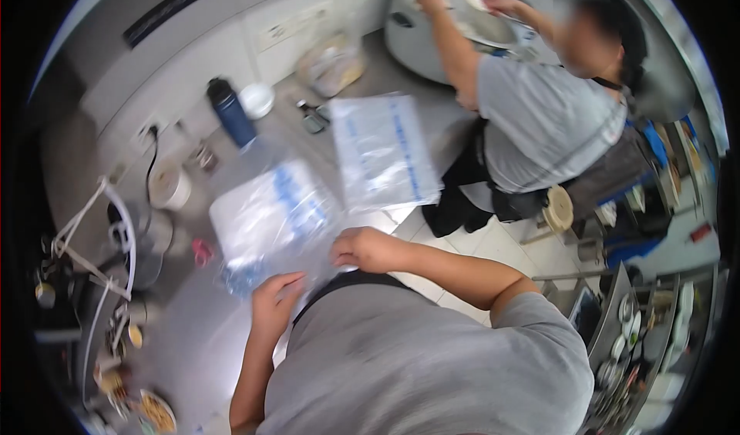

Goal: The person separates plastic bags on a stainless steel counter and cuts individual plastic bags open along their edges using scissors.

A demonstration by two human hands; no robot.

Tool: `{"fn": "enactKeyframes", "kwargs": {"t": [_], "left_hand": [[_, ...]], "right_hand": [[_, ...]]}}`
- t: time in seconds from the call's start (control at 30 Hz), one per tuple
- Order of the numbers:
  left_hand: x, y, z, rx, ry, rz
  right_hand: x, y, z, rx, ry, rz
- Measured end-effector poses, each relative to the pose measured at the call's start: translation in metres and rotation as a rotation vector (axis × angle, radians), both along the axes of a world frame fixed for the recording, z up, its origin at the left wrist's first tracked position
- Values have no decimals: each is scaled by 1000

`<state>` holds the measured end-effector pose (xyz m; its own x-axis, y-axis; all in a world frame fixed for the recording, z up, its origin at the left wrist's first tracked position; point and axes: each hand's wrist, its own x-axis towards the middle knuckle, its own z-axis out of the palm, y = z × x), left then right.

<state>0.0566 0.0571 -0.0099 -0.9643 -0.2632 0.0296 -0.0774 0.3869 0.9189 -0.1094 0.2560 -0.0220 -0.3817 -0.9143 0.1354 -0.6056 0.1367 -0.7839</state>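
Note:
Clear plastic bags with blue print [270, 208] lie in a stack on the steel counter in front of me. My right hand [368, 250] is closed at the stack's near right edge, its fingers curled on thin clear plastic. At the near edge, my left hand [276, 304] has its fingers bent together against the same see-through film, which spans between both hands. Blur hides the exact grip of the fingertips. A second pile of printed plastic bags [381, 151] lies to the right of the first.
A dark blue bottle [230, 113], a white tub [257, 100] and a white bucket [169, 185] stand behind the bags. Pink-handled scissors [202, 252] lie at left. At the back right, a co-worker [547, 119] reaches into a large metal bowl [482, 23]. A stool [556, 208] stands beside them.

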Motion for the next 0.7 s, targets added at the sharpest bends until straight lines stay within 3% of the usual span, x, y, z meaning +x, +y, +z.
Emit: {"fn": "enactKeyframes", "kwargs": {"t": [0.1, 0.23, 0.37, 0.53, 0.7], "left_hand": [[1, 0, 53, 73, -40, 72], [-6, -9, 103, 6, 226, 68], [-50, -21, 155, -44, 168, 199], [-132, -58, 156, 404, 193, -2], [-201, -85, 142, 339, 201, 97]], "right_hand": [[6, 3, 66, -26, -80, -54], [5, 10, 124, -231, 4, -53], [-22, 1, 161, -304, -130, -228], [-101, -24, 177, -235, -181, -371], [-159, -55, 187, -91, 25, -493]]}}
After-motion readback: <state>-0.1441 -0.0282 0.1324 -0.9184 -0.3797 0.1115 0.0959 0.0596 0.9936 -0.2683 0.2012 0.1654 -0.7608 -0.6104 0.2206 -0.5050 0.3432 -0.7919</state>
